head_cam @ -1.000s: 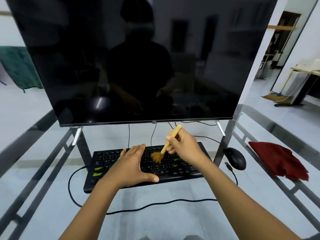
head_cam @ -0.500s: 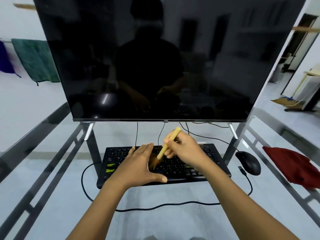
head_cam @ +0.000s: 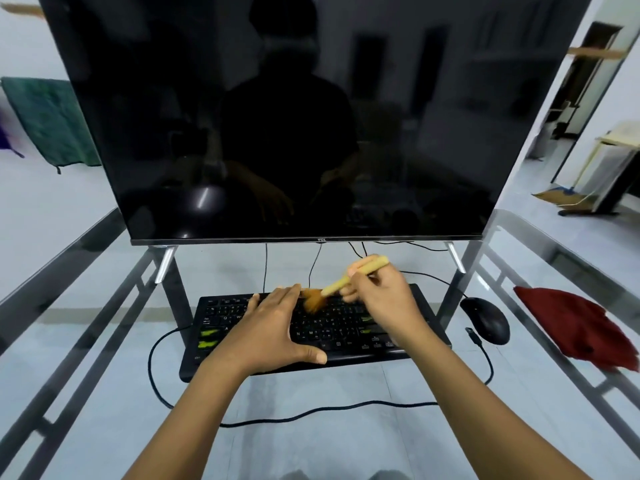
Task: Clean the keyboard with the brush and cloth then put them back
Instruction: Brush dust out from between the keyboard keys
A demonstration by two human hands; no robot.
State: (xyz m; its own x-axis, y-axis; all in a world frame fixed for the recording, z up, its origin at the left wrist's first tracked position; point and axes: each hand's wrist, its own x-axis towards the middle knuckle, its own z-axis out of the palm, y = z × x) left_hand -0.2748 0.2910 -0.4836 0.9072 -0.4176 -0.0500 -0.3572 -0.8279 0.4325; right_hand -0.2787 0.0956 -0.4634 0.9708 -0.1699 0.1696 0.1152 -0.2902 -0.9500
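A black keyboard (head_cam: 339,336) lies on the glass table under the monitor. My left hand (head_cam: 273,332) rests flat on its left half, fingers together and thumb spread along the front edge. My right hand (head_cam: 381,303) grips a brush (head_cam: 332,288) by its pale wooden handle. The orange bristles touch the top key rows in the middle, just right of my left fingertips. A crumpled red cloth (head_cam: 575,327) lies on the table at the far right, apart from both hands.
A large dark monitor (head_cam: 311,116) on two metal feet stands right behind the keyboard. A black mouse (head_cam: 486,318) sits right of the keyboard, and its cable (head_cam: 311,412) loops across the glass table (head_cam: 104,375) in front. Green cloth hangs at the far left.
The brush head has swept from the middle key rows up to the top rows, with the handle now lying flatter. My left hand stays on the keyboard. The camera has shifted slightly.
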